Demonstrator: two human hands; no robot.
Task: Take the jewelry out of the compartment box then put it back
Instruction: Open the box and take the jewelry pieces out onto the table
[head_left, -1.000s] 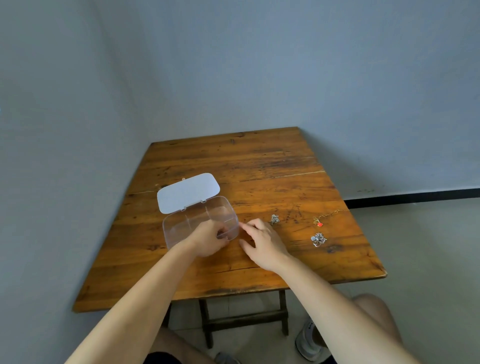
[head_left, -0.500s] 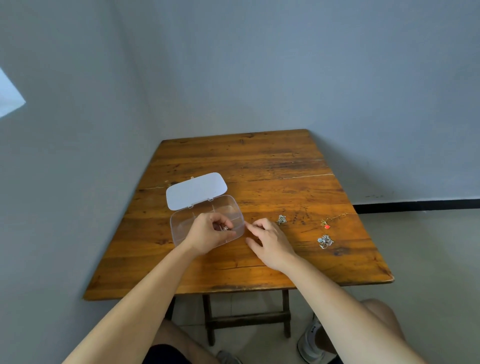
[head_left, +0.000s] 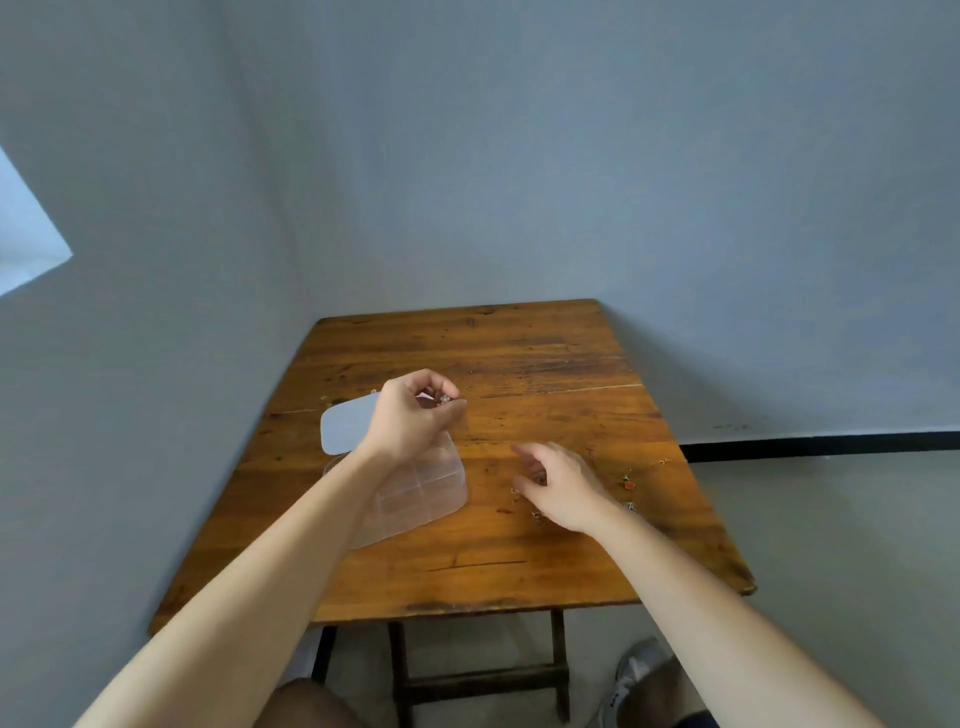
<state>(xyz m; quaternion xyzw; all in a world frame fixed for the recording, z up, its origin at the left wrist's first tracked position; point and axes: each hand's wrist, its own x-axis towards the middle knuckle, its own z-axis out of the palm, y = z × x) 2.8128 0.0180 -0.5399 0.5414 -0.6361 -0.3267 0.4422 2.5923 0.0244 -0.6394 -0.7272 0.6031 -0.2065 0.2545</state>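
A clear plastic compartment box (head_left: 421, 493) lies open on the wooden table (head_left: 519, 571), its white lid (head_left: 345, 428) folded back to the far left. My left hand (head_left: 410, 415) is raised above the box's far edge, fingertips pinched on a small silver jewelry piece (head_left: 445, 399). My right hand (head_left: 563, 491) rests on the table to the right of the box, fingers apart, over small pieces (head_left: 536, 515). A red pendant on a gold chain (head_left: 629, 484) lies further right. Another silver piece (head_left: 630, 505) peeks out beside my right wrist.
The table stands in a corner, with grey walls behind and to the left. Its right edge (head_left: 717, 519) and near edge drop to a pale floor. My knees and a shoe (head_left: 636, 675) show below the table.
My left hand has lifted out of the box with a silver piece pinched in its fingers. My right hand has slid right, away from the box, and opened over the loose pieces. The camera tilted up.
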